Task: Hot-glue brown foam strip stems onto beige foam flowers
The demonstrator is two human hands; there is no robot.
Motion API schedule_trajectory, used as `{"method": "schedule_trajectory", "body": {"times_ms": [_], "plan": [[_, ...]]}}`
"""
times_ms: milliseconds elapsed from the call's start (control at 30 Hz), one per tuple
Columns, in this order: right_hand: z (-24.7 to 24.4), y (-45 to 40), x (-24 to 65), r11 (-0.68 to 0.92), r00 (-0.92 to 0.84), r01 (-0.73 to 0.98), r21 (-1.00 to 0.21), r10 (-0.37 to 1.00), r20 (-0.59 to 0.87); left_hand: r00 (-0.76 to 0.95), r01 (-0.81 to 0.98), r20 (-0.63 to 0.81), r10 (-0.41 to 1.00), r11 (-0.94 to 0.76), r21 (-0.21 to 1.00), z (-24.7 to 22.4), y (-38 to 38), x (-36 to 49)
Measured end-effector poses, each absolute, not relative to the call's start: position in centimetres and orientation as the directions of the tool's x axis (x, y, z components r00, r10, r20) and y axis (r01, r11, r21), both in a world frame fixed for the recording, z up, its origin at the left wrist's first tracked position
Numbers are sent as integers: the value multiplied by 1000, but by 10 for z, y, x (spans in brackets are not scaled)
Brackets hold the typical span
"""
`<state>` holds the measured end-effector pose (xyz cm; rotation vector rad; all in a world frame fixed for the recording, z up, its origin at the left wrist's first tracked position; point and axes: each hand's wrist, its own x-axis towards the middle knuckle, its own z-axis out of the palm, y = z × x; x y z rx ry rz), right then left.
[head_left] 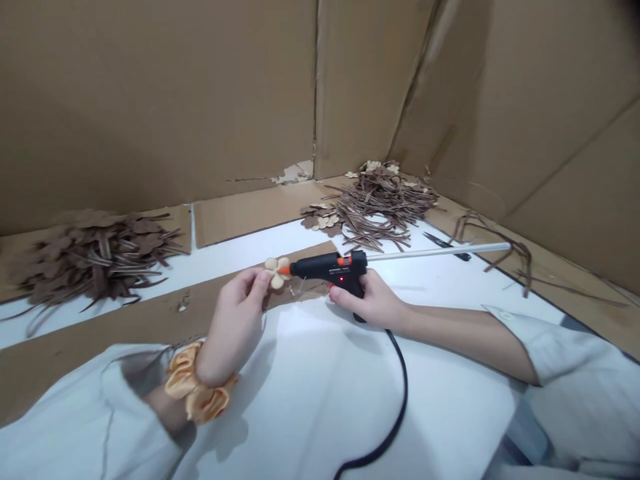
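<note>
The left hand (236, 319) pinches a felt flower (276, 272) beside the nozzle (285, 270) of a hot glue gun (325, 268) gripped in the right hand (371, 300)

Your left hand (235, 317) and right hand (367, 300) make two; you see one glue gun (325, 269), one glue stick (440, 252), one flower (276, 272), one pair of scissors (445, 245), one scrunchie (195, 383), two felt heaps (93, 257).
</note>
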<state>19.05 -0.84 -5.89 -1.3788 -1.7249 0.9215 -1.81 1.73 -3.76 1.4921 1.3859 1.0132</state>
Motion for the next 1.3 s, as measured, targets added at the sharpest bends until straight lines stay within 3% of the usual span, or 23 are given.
{"method": "schedule_trajectory", "body": {"times_ms": [267, 700, 1300], "plan": [[-58, -7, 190, 167, -170, 433, -886, 980, 102, 37, 385, 14, 999, -27, 922, -31, 16, -17], [-61, -10, 194, 183, -197, 394, -901, 974, 112, 89, 270, 12, 996, -36, 962, -42, 17, -18], [-54, -16, 194, 185, -141, 501, -846, 981, 131, 103, 194, 28, 994, -48, 980, -48, 16, -16]]}}
